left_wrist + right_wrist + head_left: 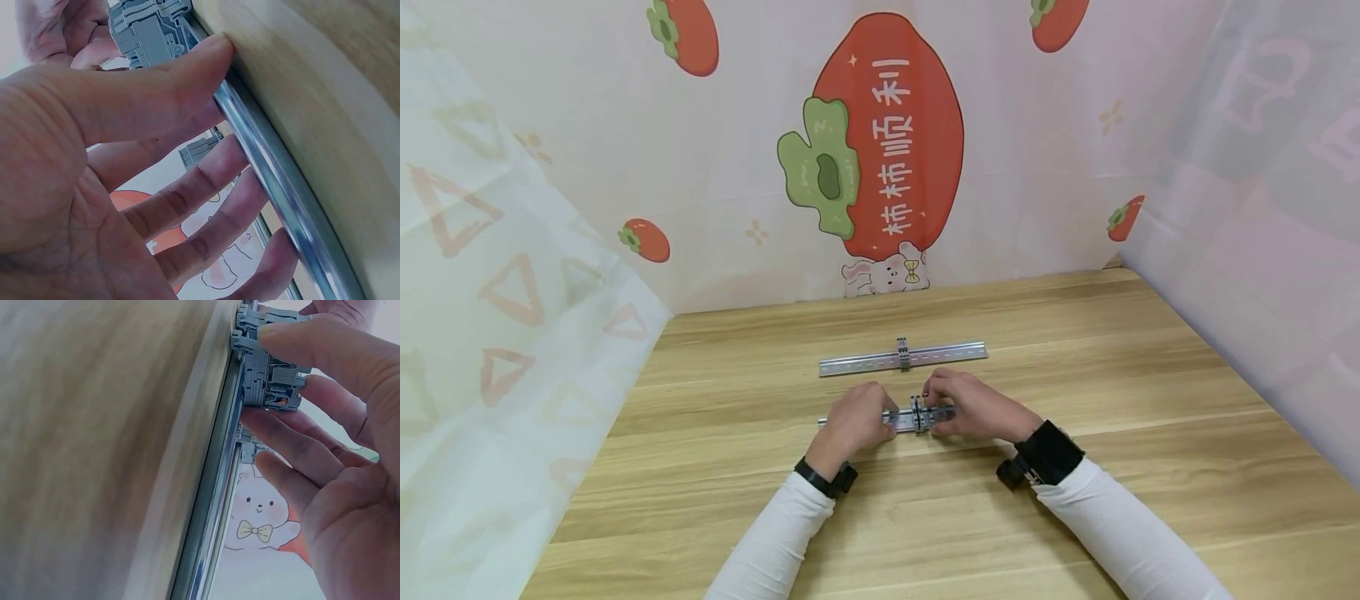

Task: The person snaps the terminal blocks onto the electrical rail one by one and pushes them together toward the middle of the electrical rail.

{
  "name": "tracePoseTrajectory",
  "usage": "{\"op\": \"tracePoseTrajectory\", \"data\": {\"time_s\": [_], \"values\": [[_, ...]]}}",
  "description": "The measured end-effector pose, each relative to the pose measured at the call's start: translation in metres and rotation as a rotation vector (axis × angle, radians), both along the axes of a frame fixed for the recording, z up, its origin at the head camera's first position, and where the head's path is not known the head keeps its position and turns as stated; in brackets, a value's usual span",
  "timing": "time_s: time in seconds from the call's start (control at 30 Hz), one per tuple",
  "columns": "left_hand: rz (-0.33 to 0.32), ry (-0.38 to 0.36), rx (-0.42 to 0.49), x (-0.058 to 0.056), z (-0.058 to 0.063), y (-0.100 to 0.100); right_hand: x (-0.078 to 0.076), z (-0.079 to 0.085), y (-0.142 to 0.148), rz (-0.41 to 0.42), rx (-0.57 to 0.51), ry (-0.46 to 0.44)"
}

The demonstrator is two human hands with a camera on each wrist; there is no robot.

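Note:
A metal DIN rail (904, 422) lies across the wooden table in front of the person. My left hand (859, 419) grips it left of the middle, the thumb on the near side and the fingers along the far side in the left wrist view. Grey terminal blocks (917, 414) stand upright on this rail, between the two hands. With thumb and fingers, my right hand (976, 406) pinches a grey terminal block (257, 378) at the rail from its right side. Part of the rail is hidden under both hands.
Behind lies a second DIN rail (861, 364), roughly parallel, with grey terminal blocks (903, 354) near its middle. The wooden table (760, 533) ends at a printed back curtain (722, 167). Pale sheets hang at both sides.

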State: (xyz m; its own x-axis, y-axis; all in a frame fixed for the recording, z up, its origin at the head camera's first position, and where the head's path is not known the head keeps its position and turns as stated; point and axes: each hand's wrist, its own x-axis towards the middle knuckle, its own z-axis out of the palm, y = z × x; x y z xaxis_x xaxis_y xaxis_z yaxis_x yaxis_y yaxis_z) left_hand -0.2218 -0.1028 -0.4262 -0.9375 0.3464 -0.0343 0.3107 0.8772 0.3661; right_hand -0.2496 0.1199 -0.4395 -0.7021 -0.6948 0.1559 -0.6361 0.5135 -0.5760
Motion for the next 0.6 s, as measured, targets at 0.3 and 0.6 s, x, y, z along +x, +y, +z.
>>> {"op": "tracePoseTrajectory", "data": {"time_s": [0.3, 0.6], "values": [[-0.029, 0.011, 0.023, 0.0009, -0.0002, 0.0001, 0.0000, -0.0012, 0.0022, -0.018, -0.021, -0.026], [-0.057, 0.019, 0.036, -0.0016, -0.0010, -0.0021, -0.0026, -0.0044, -0.0024, -0.024, -0.051, -0.004]]}}
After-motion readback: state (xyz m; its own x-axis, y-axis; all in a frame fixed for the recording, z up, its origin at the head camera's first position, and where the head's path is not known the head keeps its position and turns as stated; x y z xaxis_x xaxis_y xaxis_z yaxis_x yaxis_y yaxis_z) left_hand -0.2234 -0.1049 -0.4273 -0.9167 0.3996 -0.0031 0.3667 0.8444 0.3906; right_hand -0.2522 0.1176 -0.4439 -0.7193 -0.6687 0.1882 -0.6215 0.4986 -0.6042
